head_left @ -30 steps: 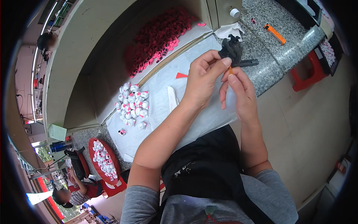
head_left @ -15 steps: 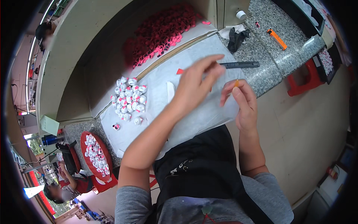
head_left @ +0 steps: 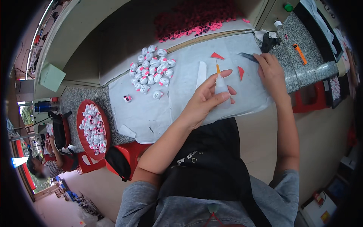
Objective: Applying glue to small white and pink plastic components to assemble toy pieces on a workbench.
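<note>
A slim orange tool [head_left: 300,54] lies on the speckled counter [head_left: 311,44], with a small white cap [head_left: 278,24] farther back, near a round green knob [head_left: 288,7]. A red stool [head_left: 312,99] stands below the counter's right end. At far left are a pale green note [head_left: 52,75], a dark blue cylinder [head_left: 47,106] and a person in a striped top [head_left: 52,169].

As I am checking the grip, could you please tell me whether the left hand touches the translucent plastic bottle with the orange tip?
Touching: the head view shows the left hand around the translucent plastic bottle, thumb across its body.
</note>
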The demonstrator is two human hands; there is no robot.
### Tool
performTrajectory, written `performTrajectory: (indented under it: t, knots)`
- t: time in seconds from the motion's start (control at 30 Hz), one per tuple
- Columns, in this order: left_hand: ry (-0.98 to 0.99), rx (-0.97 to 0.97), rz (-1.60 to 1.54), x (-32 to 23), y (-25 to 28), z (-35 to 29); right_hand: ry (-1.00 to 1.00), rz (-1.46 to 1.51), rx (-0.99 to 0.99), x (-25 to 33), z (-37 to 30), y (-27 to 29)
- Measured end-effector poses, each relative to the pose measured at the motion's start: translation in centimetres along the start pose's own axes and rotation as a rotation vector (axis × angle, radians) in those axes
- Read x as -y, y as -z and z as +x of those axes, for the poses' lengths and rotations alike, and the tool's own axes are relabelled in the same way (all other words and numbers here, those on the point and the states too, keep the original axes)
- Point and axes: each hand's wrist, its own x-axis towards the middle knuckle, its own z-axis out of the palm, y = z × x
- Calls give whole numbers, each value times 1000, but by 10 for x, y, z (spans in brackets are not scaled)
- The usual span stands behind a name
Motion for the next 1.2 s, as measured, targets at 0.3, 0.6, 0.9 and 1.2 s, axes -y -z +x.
performTrajectory:
  t: [0.3,0.6,0.9,1.2]
  knots:
    - [-1,-21,-257,8,11,-6,-7,256,-171,54,3,38]
    - [-65,-23,-235,13,10,-1,136,232,-129,85,2,48]
    - [-13,81,-250,12,7,0,164,195,-155,81,-7,42]
    - [20,2,-217,13,-2,4,114,31,-258,72,-11,41]
